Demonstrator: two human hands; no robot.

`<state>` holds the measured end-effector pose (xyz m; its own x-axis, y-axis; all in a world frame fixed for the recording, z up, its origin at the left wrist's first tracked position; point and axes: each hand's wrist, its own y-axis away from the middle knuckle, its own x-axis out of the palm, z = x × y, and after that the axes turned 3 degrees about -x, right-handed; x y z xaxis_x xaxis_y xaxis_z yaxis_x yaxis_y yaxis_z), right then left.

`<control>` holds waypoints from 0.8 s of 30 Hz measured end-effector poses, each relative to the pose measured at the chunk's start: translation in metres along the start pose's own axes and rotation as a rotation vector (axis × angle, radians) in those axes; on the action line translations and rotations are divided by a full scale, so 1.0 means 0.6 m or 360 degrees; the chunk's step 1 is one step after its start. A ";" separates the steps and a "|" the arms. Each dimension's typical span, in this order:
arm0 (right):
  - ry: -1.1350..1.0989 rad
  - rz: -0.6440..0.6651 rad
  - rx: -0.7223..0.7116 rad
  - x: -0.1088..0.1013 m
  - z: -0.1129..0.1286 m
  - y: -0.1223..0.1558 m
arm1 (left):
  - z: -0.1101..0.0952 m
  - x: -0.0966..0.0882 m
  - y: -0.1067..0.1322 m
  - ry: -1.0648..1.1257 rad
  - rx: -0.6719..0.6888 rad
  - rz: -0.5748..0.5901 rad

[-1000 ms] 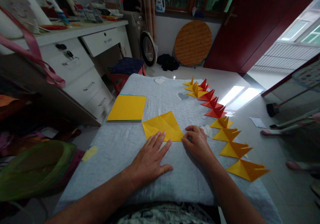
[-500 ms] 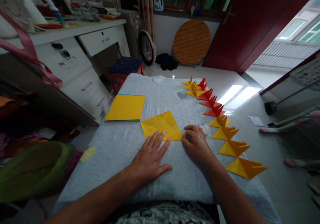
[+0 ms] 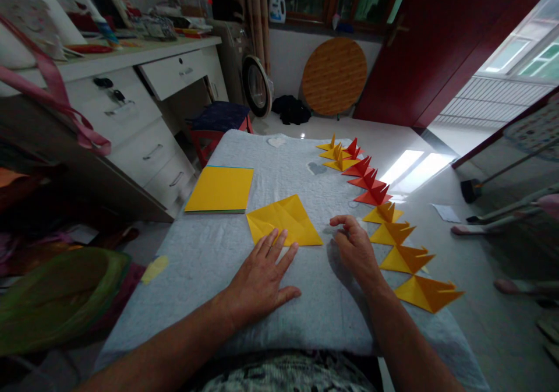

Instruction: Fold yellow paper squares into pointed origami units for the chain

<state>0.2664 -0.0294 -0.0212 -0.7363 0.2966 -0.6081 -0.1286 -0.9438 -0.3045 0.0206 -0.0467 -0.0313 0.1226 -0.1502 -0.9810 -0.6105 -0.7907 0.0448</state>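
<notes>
A folded yellow paper sheet [image 3: 283, 220] lies on the grey cloth-covered table [image 3: 209, 264]. My left hand [image 3: 262, 278] rests flat and open, its fingertips on the sheet's near edge. My right hand [image 3: 356, 249] hovers just to the right of the sheet's corner, fingers curled loosely and apart, holding nothing. A stack of yellow square paper [image 3: 220, 189] sits to the left of the sheet.
A row of several folded yellow, orange and red paper shapes [image 3: 384, 214] runs along the table's right edge. A white desk with drawers [image 3: 144, 106] stands at the left, a red stool [image 3: 218, 124] beyond the table. A green bag [image 3: 56, 296] lies at the lower left.
My right hand has let go of the sheet's right corner and lifted slightly to the right. My left hand has stayed in place on the sheet.
</notes>
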 end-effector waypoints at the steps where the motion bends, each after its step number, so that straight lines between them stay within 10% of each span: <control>1: -0.0032 -0.0099 -0.0088 0.000 0.007 0.002 | 0.000 0.000 0.000 0.0005 -0.0001 -0.0005; 6: -0.0210 0.0436 -0.0683 0.016 0.048 0.025 | 0.000 0.003 0.002 0.0042 0.0028 -0.0072; 14: 0.0397 0.0875 -0.0721 0.031 0.073 0.032 | 0.003 -0.001 0.001 -0.0001 0.0022 -0.0013; 24: 0.0978 0.0945 -0.0786 0.053 0.126 0.044 | 0.038 -0.010 0.050 -0.0147 -0.0061 -0.0067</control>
<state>0.1895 -0.0562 0.0067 -0.1004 -0.0492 -0.9937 0.5448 -0.8385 -0.0135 -0.0163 -0.0558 -0.0284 0.0737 -0.0623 -0.9953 -0.5756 -0.8177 0.0086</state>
